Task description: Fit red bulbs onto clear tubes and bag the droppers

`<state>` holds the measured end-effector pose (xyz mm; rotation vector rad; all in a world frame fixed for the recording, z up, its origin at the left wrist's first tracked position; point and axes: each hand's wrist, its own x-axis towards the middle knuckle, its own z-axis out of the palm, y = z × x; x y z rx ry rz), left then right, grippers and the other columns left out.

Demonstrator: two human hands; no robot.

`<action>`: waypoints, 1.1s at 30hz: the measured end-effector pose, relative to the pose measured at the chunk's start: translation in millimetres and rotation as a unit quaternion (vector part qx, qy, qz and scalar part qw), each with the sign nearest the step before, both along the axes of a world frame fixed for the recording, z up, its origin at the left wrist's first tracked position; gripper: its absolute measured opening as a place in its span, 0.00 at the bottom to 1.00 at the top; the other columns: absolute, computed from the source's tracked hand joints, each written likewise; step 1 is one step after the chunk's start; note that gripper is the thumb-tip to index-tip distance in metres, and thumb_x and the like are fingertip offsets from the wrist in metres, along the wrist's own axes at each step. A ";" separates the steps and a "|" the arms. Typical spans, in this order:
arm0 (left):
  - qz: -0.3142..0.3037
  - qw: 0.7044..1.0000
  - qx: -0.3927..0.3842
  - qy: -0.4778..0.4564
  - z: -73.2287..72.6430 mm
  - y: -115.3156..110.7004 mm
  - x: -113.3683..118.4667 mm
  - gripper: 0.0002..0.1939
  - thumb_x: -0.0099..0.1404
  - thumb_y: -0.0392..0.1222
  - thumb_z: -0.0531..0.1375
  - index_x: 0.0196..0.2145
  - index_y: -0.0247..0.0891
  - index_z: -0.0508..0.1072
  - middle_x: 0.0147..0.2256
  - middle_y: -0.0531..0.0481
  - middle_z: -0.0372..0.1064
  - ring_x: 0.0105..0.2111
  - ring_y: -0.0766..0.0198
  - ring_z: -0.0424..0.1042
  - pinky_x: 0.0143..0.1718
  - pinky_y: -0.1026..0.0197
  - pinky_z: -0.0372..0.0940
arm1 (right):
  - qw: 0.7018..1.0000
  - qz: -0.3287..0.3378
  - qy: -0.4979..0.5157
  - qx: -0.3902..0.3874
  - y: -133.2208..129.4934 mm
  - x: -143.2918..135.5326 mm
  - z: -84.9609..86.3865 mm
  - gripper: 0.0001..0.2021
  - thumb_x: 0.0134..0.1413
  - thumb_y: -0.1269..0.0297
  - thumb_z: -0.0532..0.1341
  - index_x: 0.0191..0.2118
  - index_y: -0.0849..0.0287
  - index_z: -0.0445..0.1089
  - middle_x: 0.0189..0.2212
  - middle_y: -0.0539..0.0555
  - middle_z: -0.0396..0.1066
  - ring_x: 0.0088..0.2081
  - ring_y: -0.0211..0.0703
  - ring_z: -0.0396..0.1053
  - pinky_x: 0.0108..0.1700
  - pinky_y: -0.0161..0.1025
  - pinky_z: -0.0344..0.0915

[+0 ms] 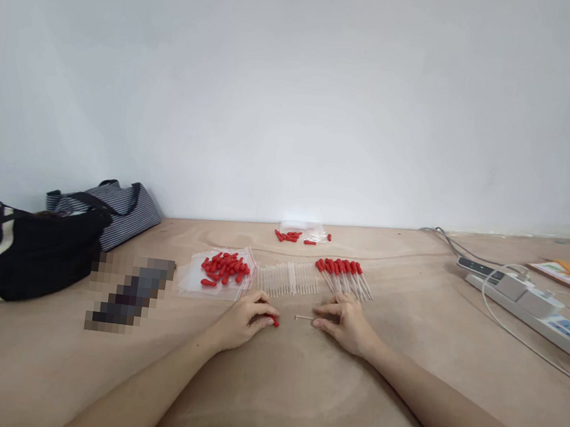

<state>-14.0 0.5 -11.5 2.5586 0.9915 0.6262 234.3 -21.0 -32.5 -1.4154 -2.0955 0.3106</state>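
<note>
Between the fingertips of my left hand point(250, 319) is a red rubber bulb point(276, 322), mostly covered by the fingers. My right hand point(345, 325) pinches a thin clear glass dropper tube point(304, 318), whose free end points left toward the bulb. Tube and bulb are apart. Beyond my hands lies a row of bare glass tubes point(284, 279), side by side. To their right, droppers with red bulbs fitted point(340, 269) lie in a slanted row. Left of the tubes, loose red bulbs point(226, 265) rest on a clear plastic bag point(192, 284).
More red bulbs point(290, 236) lie beside another clear bag point(309, 229) near the wall. On the left are a black bag point(53, 261), a striped bag point(132, 212) and a pixelated dark object point(132, 295). A power strip point(537, 315) with cables is at right.
</note>
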 end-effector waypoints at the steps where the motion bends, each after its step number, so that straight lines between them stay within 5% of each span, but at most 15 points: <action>1: 0.011 1.000 -0.002 -0.005 -0.2 -0.8 1.8 0.08 0.60 0.35 0.54 0.34 0.40 0.73 0.34 0.49 0.64 0.35 0.64 0.65 0.39 0.62 0.60 | 1.000 -0.003 0.008 -0.001 0.6 -1.1 -2.7 0.07 0.46 0.59 0.61 0.33 0.51 0.73 0.31 0.51 0.68 0.38 0.42 0.63 0.41 0.40 0.55; 9: 0.101 0.991 -0.040 -0.073 -3.2 -11.7 19.8 0.05 0.60 0.36 0.52 0.32 0.38 0.67 0.31 0.51 0.69 0.33 0.62 0.67 0.37 0.60 0.60 | 0.995 -0.007 0.007 0.100 -6.9 -11.3 -4.5 0.08 0.54 0.64 0.53 0.30 0.57 0.68 0.31 0.52 0.68 0.37 0.42 0.62 0.41 0.42 0.51; 33: 0.050 0.977 -0.124 -0.164 -8.8 -15.5 25.6 0.09 0.62 0.41 0.50 0.35 0.36 0.68 0.29 0.51 0.69 0.32 0.64 0.67 0.36 0.63 0.61 | 0.996 0.051 0.054 0.053 -19.6 -26.4 7.5 0.11 0.56 0.63 0.52 0.39 0.49 0.70 0.27 0.49 0.72 0.32 0.40 0.60 0.41 0.43 0.46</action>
